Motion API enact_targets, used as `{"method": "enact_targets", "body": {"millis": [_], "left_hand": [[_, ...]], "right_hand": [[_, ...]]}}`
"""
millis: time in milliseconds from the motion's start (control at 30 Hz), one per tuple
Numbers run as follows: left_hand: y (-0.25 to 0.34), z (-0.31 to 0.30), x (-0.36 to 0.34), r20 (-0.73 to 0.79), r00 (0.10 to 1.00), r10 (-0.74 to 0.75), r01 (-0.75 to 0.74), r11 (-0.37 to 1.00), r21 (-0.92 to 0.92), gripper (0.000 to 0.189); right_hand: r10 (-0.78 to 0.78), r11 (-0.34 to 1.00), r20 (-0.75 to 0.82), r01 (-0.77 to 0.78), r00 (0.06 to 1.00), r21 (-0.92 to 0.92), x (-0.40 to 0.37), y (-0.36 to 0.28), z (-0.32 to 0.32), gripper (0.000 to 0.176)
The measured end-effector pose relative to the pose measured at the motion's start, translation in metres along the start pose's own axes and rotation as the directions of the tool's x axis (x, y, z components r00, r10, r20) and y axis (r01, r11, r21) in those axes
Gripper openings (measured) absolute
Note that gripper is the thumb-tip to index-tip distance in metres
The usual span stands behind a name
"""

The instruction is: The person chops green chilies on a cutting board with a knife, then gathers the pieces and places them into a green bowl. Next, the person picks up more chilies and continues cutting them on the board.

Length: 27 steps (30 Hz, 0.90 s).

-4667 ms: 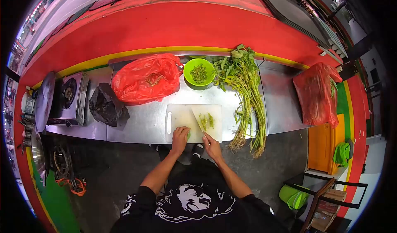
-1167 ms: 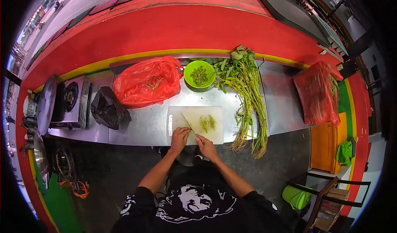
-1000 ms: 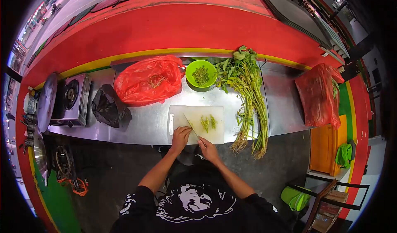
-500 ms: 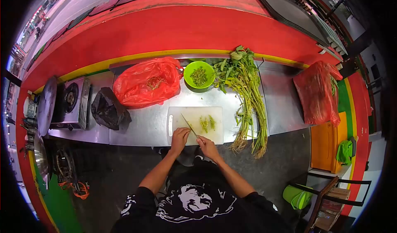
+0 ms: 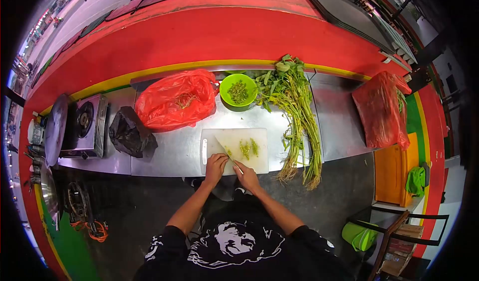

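A white cutting board (image 5: 258,164) lies at the front edge of the steel counter. My right hand (image 5: 246,176) grips a knife (image 5: 223,145), its blade slanting up and left across the board, close to my left fingertips. Curled on the board's lower left, my left hand (image 5: 216,167) is closed; what it may hold is hidden by the fingers. A few green bits show beside the blade. Two small piles of chopped green stems (image 5: 244,150) sit right of the knife. Behind the board stands a green bowl (image 5: 224,92) with cut greens inside.
Long leafy stems with roots (image 5: 299,116) lie right of the board, roots overhanging the edge. An open red plastic bag (image 5: 154,104) and a black bag (image 5: 130,134) are on the left, beside a gas stove (image 5: 90,124). Another red bag (image 5: 381,114) stands far right.
The knife and my right hand have shifted slightly left, and more of the blade's flat side shows. My left hand stays almost in place.
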<state>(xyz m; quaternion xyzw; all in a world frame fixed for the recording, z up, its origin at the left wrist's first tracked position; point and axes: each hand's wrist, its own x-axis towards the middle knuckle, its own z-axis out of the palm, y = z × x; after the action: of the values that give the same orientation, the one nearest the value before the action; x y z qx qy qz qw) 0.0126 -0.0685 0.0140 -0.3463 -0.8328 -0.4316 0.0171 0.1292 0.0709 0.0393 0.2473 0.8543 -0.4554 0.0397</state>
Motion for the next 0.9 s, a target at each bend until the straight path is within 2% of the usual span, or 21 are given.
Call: {"method": "enact_targets", "body": {"millis": [67, 133, 200, 267, 333, 367, 400, 467, 533, 633, 733, 767, 800, 867, 900], "left_hand": [[-0.003, 0.0, -0.001, 0.003, 1.0, 0.001, -0.001, 1.0, -0.008, 0.014], [-0.002, -0.002, 0.0, 0.0, 1.0, -0.007, 0.007, 1.0, -0.02, 0.014], [-0.002, -0.002, -0.001, -0.003, 1.0, -0.014, 0.014, 0.999, -0.031, 0.014], [-0.001, -0.002, -0.001, -0.004, 1.0, -0.002, 0.002, 1.0, -0.029, 0.014], [-0.001, -0.002, 0.0, -0.01, 1.0, -0.005, 0.004, 0.999, -0.054, 0.014], [-0.001, -0.002, 0.0, 0.007, 1.0, -0.012, 0.012, 0.999, -0.029, 0.013], [-0.002, -0.001, -0.002, 0.01, 1.0, -0.011, 0.011, 0.999, -0.032, 0.013], [-0.005, 0.002, -0.003, 0.008, 1.0, -0.002, 0.002, 1.0, -0.026, 0.013], [-0.002, 0.0, -0.002, 0.013, 1.0, 0.013, -0.012, 0.999, -0.03, 0.013], [0.003, 0.002, -0.003, -0.032, 0.999, -0.018, 0.017, 1.0, -0.02, 0.014], [0.006, 0.006, -0.007, -0.07, 0.997, -0.017, 0.019, 1.0, 0.023, 0.014], [0.005, 0.006, -0.007, -0.074, 0.997, -0.015, 0.015, 1.0, 0.0, 0.014], [0.004, 0.006, -0.006, -0.079, 0.997, -0.018, 0.018, 1.0, 0.002, 0.014], [0.001, 0.005, -0.005, -0.021, 1.0, -0.008, 0.008, 1.0, -0.008, 0.013], [0.002, 0.004, -0.004, -0.018, 1.0, -0.011, 0.01, 1.0, -0.015, 0.013]], "right_hand": [[-0.11, 0.991, -0.06, 0.114, 0.992, 0.072, 0.007, 0.004, 0.003, 0.038], [-0.097, 0.988, -0.025, 0.099, 0.995, 0.12, 0.008, 0.007, -0.001, 0.04], [0.029, 0.982, 0.088, -0.045, 0.996, 0.181, 0.005, 0.01, -0.004, 0.042], [0.067, 0.977, 0.108, -0.087, 0.992, 0.195, -0.003, 0.009, -0.005, 0.043], [-0.189, 0.976, -0.103, 0.199, 0.977, 0.093, -0.01, 0.017, 0.004, 0.043], [-0.192, 0.973, -0.136, 0.207, 0.972, 0.099, -0.013, 0.021, 0.008, 0.041], [-0.188, 0.974, -0.139, 0.203, 0.972, 0.099, -0.016, 0.016, 0.005, 0.041], [-0.041, 0.999, -0.018, 0.041, 0.999, 0.008, -0.016, 0.003, -0.004, 0.039], [-0.078, 0.996, -0.054, 0.08, 0.995, 0.025, -0.011, 0.002, -0.002, 0.038], [-0.061, 0.998, -0.003, 0.06, 0.998, -0.019, -0.004, 0.003, -0.004, 0.038], [-0.043, 0.999, -0.024, 0.043, 0.999, -0.011, -0.009, 0.006, -0.006, 0.037], [-0.062, 0.998, -0.096, 0.064, 0.993, 0.016, -0.013, 0.007, -0.007, 0.037], [-0.066, 0.998, -0.092, 0.068, 0.994, 0.015, -0.014, 0.009, -0.011, 0.037], [0.056, 0.997, -0.116, -0.05, 0.992, 0.06, -0.016, 0.014, -0.021, 0.038], [0.046, 0.996, -0.138, -0.035, 0.989, 0.082, -0.016, 0.017, -0.024, 0.039]]}}
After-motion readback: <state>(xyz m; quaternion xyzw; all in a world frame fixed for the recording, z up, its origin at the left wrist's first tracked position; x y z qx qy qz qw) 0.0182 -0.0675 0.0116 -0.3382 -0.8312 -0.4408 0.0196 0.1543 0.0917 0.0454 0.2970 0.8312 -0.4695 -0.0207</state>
